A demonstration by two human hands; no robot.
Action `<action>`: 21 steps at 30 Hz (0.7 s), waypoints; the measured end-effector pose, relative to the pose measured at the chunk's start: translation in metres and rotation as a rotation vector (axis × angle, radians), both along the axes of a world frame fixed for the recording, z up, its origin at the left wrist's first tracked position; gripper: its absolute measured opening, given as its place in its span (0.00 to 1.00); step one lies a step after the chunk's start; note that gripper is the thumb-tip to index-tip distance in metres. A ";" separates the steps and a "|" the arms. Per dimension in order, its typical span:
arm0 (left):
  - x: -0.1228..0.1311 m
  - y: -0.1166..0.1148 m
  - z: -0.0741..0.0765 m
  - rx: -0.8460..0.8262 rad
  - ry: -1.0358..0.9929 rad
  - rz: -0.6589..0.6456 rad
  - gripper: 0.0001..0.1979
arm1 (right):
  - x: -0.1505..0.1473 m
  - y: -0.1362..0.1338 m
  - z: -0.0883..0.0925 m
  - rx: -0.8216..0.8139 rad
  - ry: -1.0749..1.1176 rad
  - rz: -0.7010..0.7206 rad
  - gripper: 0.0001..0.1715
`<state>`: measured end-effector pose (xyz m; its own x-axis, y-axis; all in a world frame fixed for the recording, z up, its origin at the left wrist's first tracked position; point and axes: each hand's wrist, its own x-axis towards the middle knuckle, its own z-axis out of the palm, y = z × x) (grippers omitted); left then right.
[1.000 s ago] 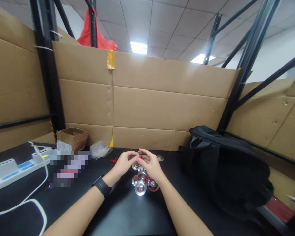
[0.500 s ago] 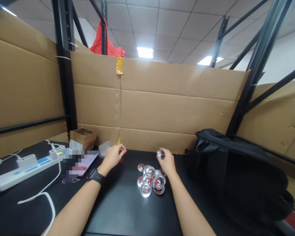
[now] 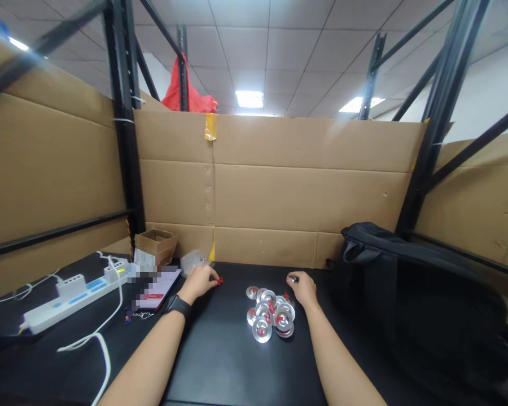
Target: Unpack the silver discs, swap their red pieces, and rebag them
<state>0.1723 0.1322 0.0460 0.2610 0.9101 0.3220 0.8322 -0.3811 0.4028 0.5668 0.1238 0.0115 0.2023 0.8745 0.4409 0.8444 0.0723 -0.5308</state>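
My left hand (image 3: 201, 282) rests low over the black table, thumb and fingertips pinched on a small red cord (image 3: 220, 280). A dark watch is on that wrist. Across from it, my right hand (image 3: 303, 288) is closed on a small shiny metal finger cymbal (image 3: 294, 278), mostly covered by the fingers. Between my forearms lies a loose pile of silver finger cymbals (image 3: 262, 329), domed in the middle, several with red cords. The pile's right edge is close to my right hand.
A black bag (image 3: 389, 282) stands on the right. At left are a white power strip (image 3: 74, 301) with cables, a phone-like flat device (image 3: 163, 287), a small cardboard box (image 3: 156, 245) and a clear plastic bag (image 3: 192, 260). Cardboard walls (image 3: 271, 197) close off the back.
My right hand has lowered toward the table with the cymbal, which was held up before. My left hand has come down onto the red cord. The camera view has shifted slightly.
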 end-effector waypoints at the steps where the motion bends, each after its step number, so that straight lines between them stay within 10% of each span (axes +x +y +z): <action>1: 0.000 0.001 -0.002 -0.005 -0.006 -0.013 0.06 | 0.000 0.000 0.000 -0.012 -0.012 0.000 0.12; 13: 0.077 -0.055 0.026 -0.052 -0.057 -0.642 0.22 | -0.006 0.001 0.004 -0.058 -0.047 -0.059 0.20; 21: 0.098 -0.075 0.033 -0.069 -0.084 -0.678 0.20 | -0.007 0.009 -0.002 -0.040 -0.078 -0.091 0.16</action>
